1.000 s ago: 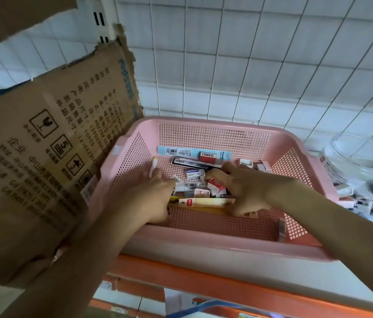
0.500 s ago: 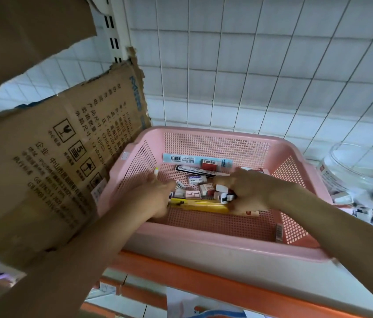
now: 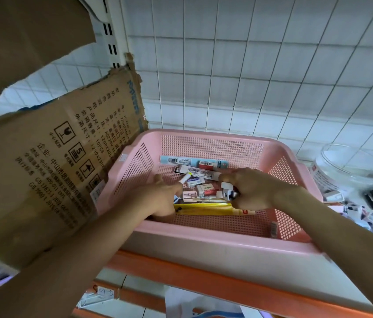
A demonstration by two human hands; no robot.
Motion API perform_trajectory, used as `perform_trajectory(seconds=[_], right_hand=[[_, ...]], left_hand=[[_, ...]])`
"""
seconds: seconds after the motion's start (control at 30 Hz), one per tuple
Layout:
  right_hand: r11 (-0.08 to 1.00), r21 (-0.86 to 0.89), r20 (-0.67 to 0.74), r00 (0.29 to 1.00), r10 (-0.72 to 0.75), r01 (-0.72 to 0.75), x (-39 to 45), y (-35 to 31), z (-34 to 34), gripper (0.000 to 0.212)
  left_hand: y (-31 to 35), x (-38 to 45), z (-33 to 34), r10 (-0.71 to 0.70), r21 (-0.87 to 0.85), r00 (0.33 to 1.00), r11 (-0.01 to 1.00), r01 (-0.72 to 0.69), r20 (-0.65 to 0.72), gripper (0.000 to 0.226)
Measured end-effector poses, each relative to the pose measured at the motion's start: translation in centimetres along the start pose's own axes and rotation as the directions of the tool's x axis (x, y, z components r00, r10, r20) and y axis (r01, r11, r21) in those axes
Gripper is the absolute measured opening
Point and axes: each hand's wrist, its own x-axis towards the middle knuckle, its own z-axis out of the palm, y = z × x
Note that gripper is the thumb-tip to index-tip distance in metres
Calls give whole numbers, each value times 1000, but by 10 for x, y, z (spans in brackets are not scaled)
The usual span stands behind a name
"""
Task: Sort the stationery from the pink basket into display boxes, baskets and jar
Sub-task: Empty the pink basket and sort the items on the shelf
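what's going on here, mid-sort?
Yes. A person has both hands in the pink basket, which sits on an orange-edged shelf. The right hand grips a clutch of small white boxed pieces; the left hand holds a slim white pen-like item. Erasers, long packs and a yellow pack remain loose on the basket floor. A clear jar stands to the right.

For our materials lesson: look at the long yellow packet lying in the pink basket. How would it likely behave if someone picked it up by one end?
The yellow packet looks long, thin and flat, so it would probably be light and might flex or droop slightly. Lying flat on the mesh floor of the pink basket, it seems unlikely to roll. Its surface appears glossy, so possibly a little slippery.
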Motion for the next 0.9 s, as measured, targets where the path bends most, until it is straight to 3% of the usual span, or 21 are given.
perform_trajectory(seconds=[0.17, 0.37, 0.57, 0.77, 0.83, 0.9], right_hand=[[999, -41, 14, 1000, 11, -10, -6, -4, -4, 73], [997, 11, 113, 991, 69, -71, -3, 1, 7, 73], [996, 60, 117, 991, 61, -68, -2, 1, 6, 75], [992, 122, 72, 997, 13, -22, 0, 5, 7, 52], [993, 113, 55, 998, -21, 15, 2, 6, 10, 52], [991, 128, 34, 998, -53, 48, 3, 7, 10, 45]], left_hand=[[0, 0, -1, 37, 4, 999, 999, -37, 2, 55], [-2, -1, 1, 26, 112, 997, 993, -35, 79, 69], [-8, 1, 2, 128, 56, 991, 990, -129, 30, 73], [0, -2, -11, 107, 49, 966, 991, -122, 237, 86], [4, -2, -9, 102, 57, 970, 992, -117, 219, 82], [6, -1, -5, 132, 24, 977, 990, -138, 170, 63]])
